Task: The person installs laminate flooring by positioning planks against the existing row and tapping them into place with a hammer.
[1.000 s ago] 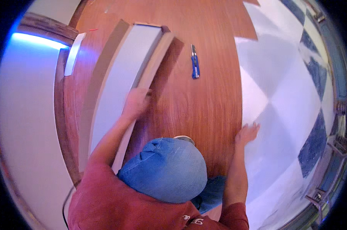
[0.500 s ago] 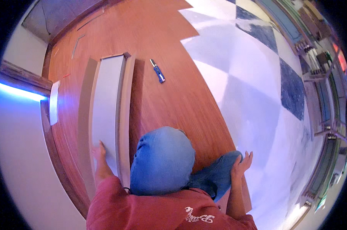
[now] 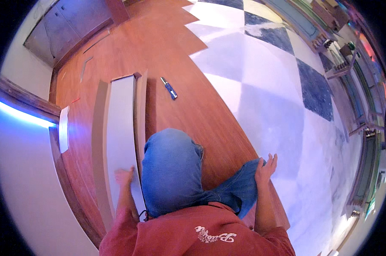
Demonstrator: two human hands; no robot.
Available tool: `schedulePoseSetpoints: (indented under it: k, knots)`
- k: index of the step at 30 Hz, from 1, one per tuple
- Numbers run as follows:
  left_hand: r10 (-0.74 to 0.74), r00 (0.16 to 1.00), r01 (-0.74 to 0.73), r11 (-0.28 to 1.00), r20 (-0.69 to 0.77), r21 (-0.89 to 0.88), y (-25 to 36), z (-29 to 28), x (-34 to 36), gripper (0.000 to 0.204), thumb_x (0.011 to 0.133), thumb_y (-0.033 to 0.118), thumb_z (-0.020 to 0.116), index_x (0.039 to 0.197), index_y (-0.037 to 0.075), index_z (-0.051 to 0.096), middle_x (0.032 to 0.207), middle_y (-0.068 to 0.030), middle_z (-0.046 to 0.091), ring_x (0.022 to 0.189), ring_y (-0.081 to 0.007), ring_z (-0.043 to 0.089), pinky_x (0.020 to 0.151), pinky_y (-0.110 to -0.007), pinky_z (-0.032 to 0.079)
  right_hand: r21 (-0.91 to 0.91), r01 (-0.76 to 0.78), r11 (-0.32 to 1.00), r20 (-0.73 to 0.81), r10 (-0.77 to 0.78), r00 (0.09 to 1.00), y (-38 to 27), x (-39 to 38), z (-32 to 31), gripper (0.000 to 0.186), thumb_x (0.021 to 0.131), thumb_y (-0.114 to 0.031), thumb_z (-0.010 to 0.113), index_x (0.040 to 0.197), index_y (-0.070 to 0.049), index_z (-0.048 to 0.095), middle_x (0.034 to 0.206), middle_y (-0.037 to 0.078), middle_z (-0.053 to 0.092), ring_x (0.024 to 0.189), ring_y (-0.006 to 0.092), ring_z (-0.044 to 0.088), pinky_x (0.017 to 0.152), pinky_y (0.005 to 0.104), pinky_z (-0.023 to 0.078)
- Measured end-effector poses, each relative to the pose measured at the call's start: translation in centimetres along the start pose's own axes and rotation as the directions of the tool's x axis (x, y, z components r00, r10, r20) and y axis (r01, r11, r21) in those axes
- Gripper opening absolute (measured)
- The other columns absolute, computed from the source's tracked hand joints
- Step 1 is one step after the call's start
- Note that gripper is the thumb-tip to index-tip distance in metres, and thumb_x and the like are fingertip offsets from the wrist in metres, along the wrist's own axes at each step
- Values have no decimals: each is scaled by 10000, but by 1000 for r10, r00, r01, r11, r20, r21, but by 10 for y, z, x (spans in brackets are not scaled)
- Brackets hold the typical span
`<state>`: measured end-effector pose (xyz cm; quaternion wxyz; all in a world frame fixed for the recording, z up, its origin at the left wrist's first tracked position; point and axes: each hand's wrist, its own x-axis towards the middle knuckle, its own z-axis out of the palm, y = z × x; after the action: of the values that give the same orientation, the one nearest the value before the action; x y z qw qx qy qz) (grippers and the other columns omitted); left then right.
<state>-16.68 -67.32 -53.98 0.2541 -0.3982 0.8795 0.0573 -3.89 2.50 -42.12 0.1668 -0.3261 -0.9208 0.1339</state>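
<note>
A long, open cardboard box lies on the floor to my left, with pale grey planks inside it. Over the near part of the planks is my left hand, slightly blurred, its thumb apart from the fingers and nothing held. Whether it touches the plank surface I cannot tell. My right hand rests against the bent leg of my blue jeans, fingers stretched out and apart. Beyond my raised knee, a blue utility knife lies on the reddish wood-look flooring.
The laid flooring ends in a stepped edge against a black-and-white checkered floor on the right. A white sheet stands by the left wall trim. Racks with stacked material line the far right. Thin offcut strips lie farther back.
My left hand has shifted right across the planks, toward my knee. My right hand stays at the jeans leg. The view has shifted, showing more of the far floor; the knife remains on the flooring.
</note>
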Motion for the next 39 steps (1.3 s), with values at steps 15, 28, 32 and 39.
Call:
schedulePoseSetpoints:
  k: [15, 28, 32, 39]
  knots:
    - [377, 916, -375, 926, -135, 42, 10, -57, -51, 368, 982, 195, 515, 1245, -41, 615, 1191, -301, 676, 1113, -444, 671, 929, -545, 536, 95, -53, 994, -70, 60, 996, 12, -9, -8, 577, 989, -314, 631, 1451, 4, 497, 1606, 272, 339, 1467, 452, 346, 1214, 558, 282]
    - [567, 396, -650, 728, -722, 215, -44, -293, -141, 443, 1053, 203, 544, 1401, -72, 566, 1385, -282, 611, 1281, -432, 583, 1091, -461, 453, 204, -56, 977, -42, 66, 997, 6, 0, -7, 582, 1014, -367, 599, 1437, 22, 508, 1599, 292, 343, 1470, 455, 346, 1215, 539, 288]
    - [549, 610, -759, 614, -571, -219, -16, -396, -189, 468, 1092, 294, 539, 1391, -61, 600, 1312, -213, 681, 1181, -306, 635, 1052, -418, 475, 261, -42, 964, -8, 45, 999, 2, 0, -8, 580, 1000, -347, 621, 1440, 12, 505, 1597, 296, 344, 1474, 458, 342, 1218, 536, 285]
    - [434, 355, -921, 314, -828, -231, 102, -498, -232, 635, 1034, 438, 627, 1472, -16, 552, 1431, -189, 616, 1278, -307, 599, 1120, -404, 440, 454, 161, 876, -177, -89, 980, -40, 65, -41, 568, 1009, -351, 628, 1432, 6, 500, 1566, 312, 377, 1461, 466, 362, 1218, 517, 296]
